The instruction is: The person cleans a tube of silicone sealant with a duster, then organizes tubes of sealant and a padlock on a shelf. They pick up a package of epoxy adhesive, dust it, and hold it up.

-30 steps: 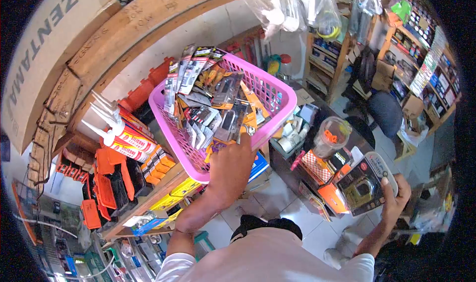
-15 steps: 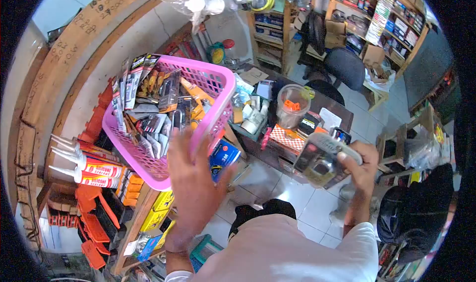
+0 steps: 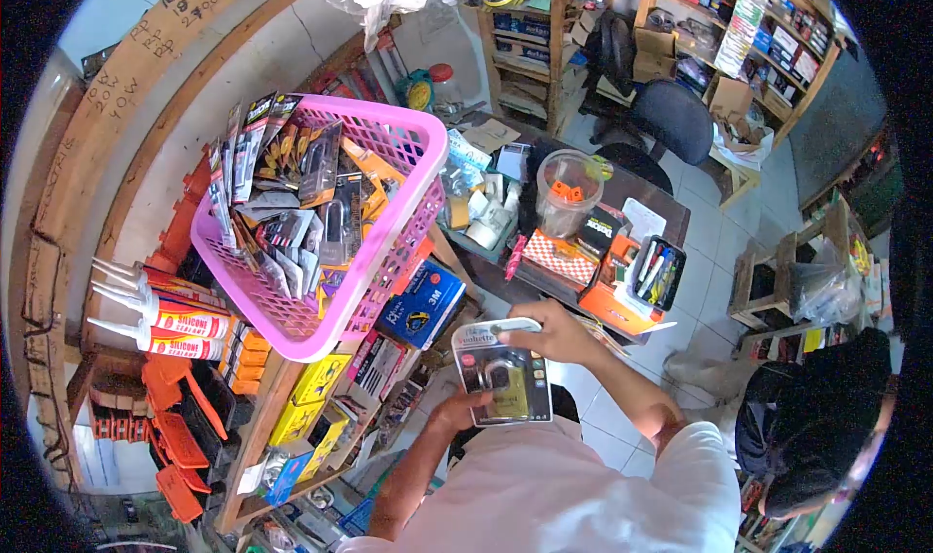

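Observation:
A blister pack with a brass-coloured padlock (image 3: 507, 397) is held upright in front of my body. My right hand (image 3: 554, 333) grips its top edge, thumb across the front. At the pack's lower left edge my left hand (image 3: 461, 409) pinches it, partly hidden by my own arm's angle. Left of the pack, a pink plastic basket (image 3: 428, 179) holds many carded packages, among them another packaged padlock (image 3: 336, 224). Neither hand touches the basket.
Silicone sealant tubes (image 3: 185, 334) stand at the left. A blue 3M box (image 3: 422, 302) lies under the basket's right side. On the dark desk are a clear tub (image 3: 569, 198) and a pen tray (image 3: 658, 273). A person in dark clothes (image 3: 812, 422) is at the right.
My left hand has moved from the basket's front down to the pack. My right hand has brought the pack left and turned it upright, and it now shows more clearly.

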